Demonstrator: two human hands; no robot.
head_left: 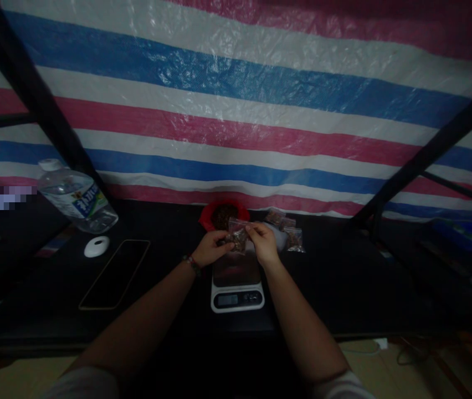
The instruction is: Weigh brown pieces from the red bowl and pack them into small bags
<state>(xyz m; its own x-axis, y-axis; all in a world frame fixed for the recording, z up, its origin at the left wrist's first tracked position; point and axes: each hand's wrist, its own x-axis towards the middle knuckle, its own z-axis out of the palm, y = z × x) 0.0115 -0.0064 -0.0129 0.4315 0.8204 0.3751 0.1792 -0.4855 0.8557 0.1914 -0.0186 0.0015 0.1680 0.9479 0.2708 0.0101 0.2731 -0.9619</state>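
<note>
Plastic glints faintly between two bare hands as a small clear bag (238, 241), partly filled with dark, crumbly contents, is held up over a white kitchen scale (237, 299) at a dim black worktop (319, 293). The left hand (211, 247), a beaded bracelet (191, 265) at its wrist, has thumb and fingers clamped on the bag's left side; the right hand (263, 241) pinches its upper right edge between thumb and fingertips. Both grips are closed on the same bag, which hangs above the rear of the weighing plate (236, 271), apparently clear of it. The scale's display is lit, its digits too small to read with confidence.

Just behind the bag sits a red container (208, 218) of similar dark material, while more filled bags (295, 240) lie clustered beyond the right hand, near the striped sheet (236, 130).

The step in hand appears to be the closing of a filled portion, though whether the bag's mouth is sealed cannot be told. The next move seems to call for a firm hold by the left hand and an even squeeze by the right along the top edge, with the bag kept upright so nothing spills.
</note>
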